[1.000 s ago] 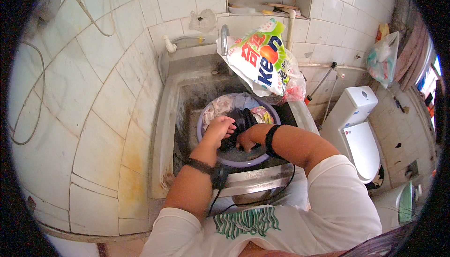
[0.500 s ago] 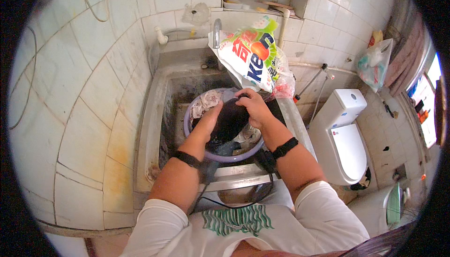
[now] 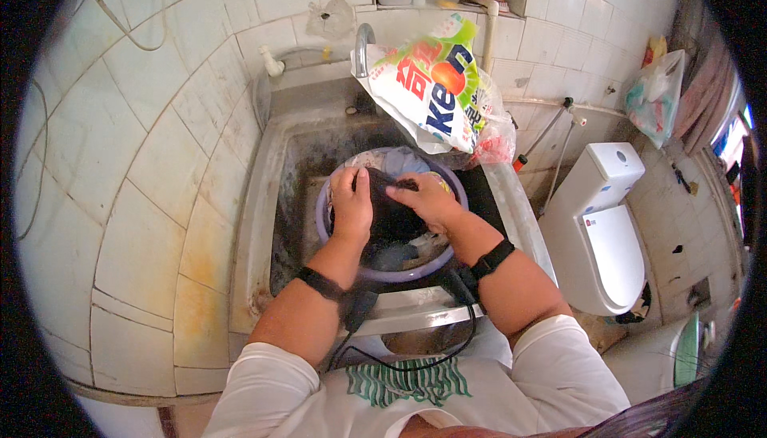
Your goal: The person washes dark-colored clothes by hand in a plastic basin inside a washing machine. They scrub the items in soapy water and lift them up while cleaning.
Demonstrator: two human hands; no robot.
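Note:
A dark black cloth (image 3: 393,220) hangs between my two hands over a round purple basin (image 3: 399,276). My left hand (image 3: 351,205) grips the cloth's upper left edge, thumb toward the middle. With thumb and fingers closed, my right hand (image 3: 431,202) holds the upper right edge; its fingertips are partly hidden by the cloth. Behind the hands, pale and printed fabric (image 3: 391,160) lies in the basin. The cloth hides much of what the basin contains. The basin stands inside a grey stone sink (image 3: 276,130).
A white and green detergent bag (image 3: 423,90) stands at the sink's back, partly in front of the curved faucet (image 3: 363,46). To the right is a white toilet (image 3: 611,238). A black cable (image 3: 399,368) loops near my waist. Tiled wall (image 3: 152,198) runs along the left.
My left hand has turned upward and now pinches the cloth's edge. Both hands are level, with the cloth spread between them. The view has shifted slightly.

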